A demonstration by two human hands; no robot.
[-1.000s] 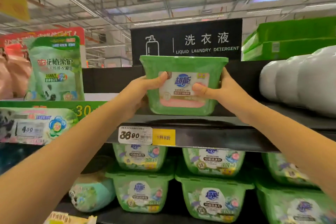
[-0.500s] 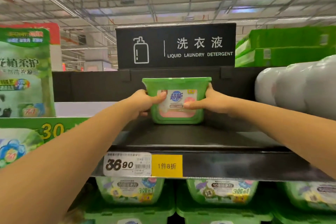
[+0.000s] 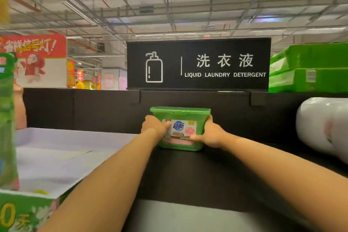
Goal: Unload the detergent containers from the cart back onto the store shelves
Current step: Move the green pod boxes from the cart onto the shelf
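At the nine o'clock edge of the view stood a tall green pouch (image 3: 6, 118), too blurred to read, beside a pale display tray (image 3: 56, 156) with a green printed front. Nearer the centre, the left hand (image 3: 153, 127) gripped the left side of the green detergent container (image 3: 181, 129), its thumb curled over the label. At the container's three o'clock the right hand (image 3: 211, 134) clasped the other side, its thumb lying across the lower front. The container stood upright with its lid on and its label facing the person. Its base appeared to be down on the black shelf (image 3: 207, 179), deep in and close to the back panel, at six o'clock of the black sign (image 3: 197, 64) reading liquid laundry detergent. At three o'clock of the view lay white wrapped bundles (image 3: 323, 128) on the same shelf, well apart from the container, with green cartons (image 3: 310, 68) stacked above them at two o'clock

Judged from this, that one container was as good as shelved: it seemed seated, and only the letting go was left. No other container shared this stretch of shelf, so it looked like an early placement there. The cart was out of view, so how many containers were left to unload could not be told
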